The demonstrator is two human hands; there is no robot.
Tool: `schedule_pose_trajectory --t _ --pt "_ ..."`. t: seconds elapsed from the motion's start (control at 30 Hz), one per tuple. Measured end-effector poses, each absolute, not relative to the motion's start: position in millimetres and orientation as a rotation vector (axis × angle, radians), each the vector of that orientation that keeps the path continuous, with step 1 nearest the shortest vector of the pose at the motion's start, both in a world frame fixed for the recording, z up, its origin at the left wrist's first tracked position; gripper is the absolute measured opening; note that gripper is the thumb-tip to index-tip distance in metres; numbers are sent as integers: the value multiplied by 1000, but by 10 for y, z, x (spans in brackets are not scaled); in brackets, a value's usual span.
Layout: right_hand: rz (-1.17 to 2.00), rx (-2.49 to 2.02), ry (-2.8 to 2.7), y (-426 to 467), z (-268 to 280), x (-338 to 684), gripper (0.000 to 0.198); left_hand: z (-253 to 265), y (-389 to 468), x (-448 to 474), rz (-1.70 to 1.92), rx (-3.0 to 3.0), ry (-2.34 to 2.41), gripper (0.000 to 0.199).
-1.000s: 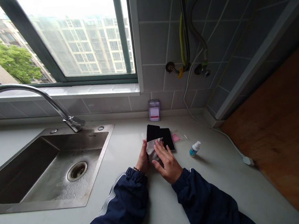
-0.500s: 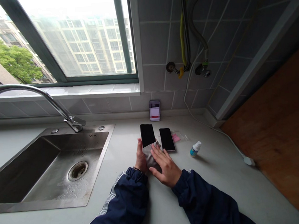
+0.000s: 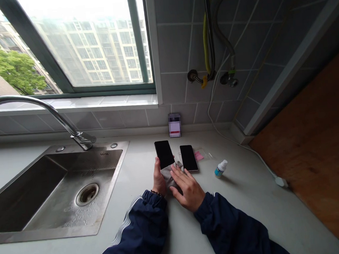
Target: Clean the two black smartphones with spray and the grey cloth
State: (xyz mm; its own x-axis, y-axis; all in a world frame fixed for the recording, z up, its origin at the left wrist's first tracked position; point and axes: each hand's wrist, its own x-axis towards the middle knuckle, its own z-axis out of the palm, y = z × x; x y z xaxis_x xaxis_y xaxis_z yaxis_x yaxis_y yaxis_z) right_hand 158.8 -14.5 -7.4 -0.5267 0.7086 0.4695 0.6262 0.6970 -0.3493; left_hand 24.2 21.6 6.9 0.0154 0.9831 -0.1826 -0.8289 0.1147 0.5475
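Note:
My left hand (image 3: 158,177) is closed around the lower left side of a black-screened smartphone (image 3: 164,154), tilted with its top leaning left. A grey cleaning cloth (image 3: 167,175) with a zigzag edge covers the phone's lower part. My right hand (image 3: 189,189) presses the cloth against the screen, fingers nearly straight and thumb spread to the near side; the fingertips' underside is hidden. A second smartphone (image 3: 188,158) lies face up just right of the cloth. Further right stands a small white spray bottle (image 3: 221,168) with a blue label.
A clear plastic packet with a pink piece (image 3: 199,156) lies behind the second phone. Against the wall leans a device with a blurred screen (image 3: 175,125). Left is a steel sink (image 3: 124,154) with a faucet (image 3: 84,140). A white cable with a plug (image 3: 280,181) runs along the right.
The held phone has turned slightly, its top swinging left. My right hand and the cloth stay on its lower part, with little movement. The view has shifted a touch.

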Motion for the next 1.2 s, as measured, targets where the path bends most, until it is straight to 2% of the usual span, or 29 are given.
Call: schedule_pose_trajectory --t 0.3,0.6,0.87,1.1,1.2 --pt "144 -975 -2297 -173 -81 1563 48 108 253 168 1532 348 678 63" --pt "190 -933 -2448 -218 -25 1534 68 81 233 180 1493 402 582 77" --pt "209 -988 -2542 -265 44 1491 73 117 177 211 1421 355 479 82" --pt "136 -1044 -2453 -259 -11 1481 77 189 158 162 1484 337 588 92" --pt "146 -955 -2463 -260 -8 1497 76 193 160 175 1503 351 600 87"
